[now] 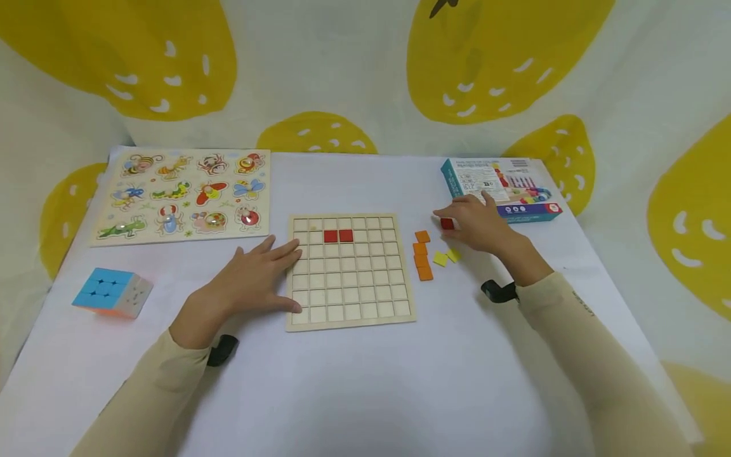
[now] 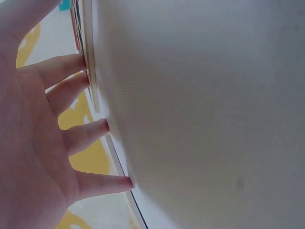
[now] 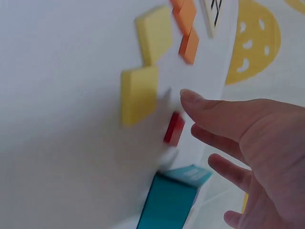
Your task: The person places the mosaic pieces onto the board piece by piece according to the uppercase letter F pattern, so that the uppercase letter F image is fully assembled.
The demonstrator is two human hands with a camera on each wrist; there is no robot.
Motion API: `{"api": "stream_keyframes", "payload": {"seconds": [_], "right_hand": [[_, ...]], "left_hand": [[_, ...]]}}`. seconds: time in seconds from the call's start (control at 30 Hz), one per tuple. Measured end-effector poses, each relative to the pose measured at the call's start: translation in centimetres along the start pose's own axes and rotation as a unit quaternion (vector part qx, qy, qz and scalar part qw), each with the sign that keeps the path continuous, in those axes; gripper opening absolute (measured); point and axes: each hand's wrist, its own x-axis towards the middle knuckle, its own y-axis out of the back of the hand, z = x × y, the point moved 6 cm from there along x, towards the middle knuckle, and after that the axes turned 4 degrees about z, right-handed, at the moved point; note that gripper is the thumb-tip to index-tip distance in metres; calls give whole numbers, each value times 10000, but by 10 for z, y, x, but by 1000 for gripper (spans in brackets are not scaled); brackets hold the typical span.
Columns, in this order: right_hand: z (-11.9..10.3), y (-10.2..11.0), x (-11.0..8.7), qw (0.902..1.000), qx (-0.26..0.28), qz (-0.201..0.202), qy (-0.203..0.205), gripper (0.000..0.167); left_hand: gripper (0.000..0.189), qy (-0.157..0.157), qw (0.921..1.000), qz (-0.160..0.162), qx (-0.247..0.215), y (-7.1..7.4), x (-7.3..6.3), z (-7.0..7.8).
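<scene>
Red tile [image 1: 447,224] lay at two o'clock from the board [image 1: 350,278], by the right hand [image 1: 478,222], whose thumb and fingers stood apart. Probably light, stiff and slick, it looked best pinched by opposite edges. The left hand [image 1: 254,277], spread, touched the board's nine-o'clock side.

In the head view, the right hand [image 1: 473,223] partly covered a red tile [image 1: 447,223] and the box [image 1: 516,184], whose small print was illegible. Both sleeves [image 1: 591,355] ran off the bottom edge. The right wrist view blurred the yellow tiles [image 3: 142,94]; the left wrist view cropped the left hand [image 2: 40,124].
</scene>
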Motion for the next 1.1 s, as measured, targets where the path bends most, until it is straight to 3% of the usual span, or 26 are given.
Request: {"api": "stream_keyframes", "payload": {"seconds": [0.23, 0.6, 0.8, 1.1], "right_hand": [[13, -2, 0, 10000, 67, 0, -39, 38], [16, -8, 9, 9988, 335, -299, -191, 34], [11, -11, 10, 9991, 118, -387, -148, 32], [0, -4, 8, 9997, 171, -164, 108, 32]], "left_hand": [[105, -51, 9999, 87, -33, 2, -2, 0], [104, -53, 9999, 28, -90, 2, -2, 1], [105, -21, 10000, 51, -60, 2, -3, -1], [105, -53, 10000, 42, -56, 2, -1, 0]]}}
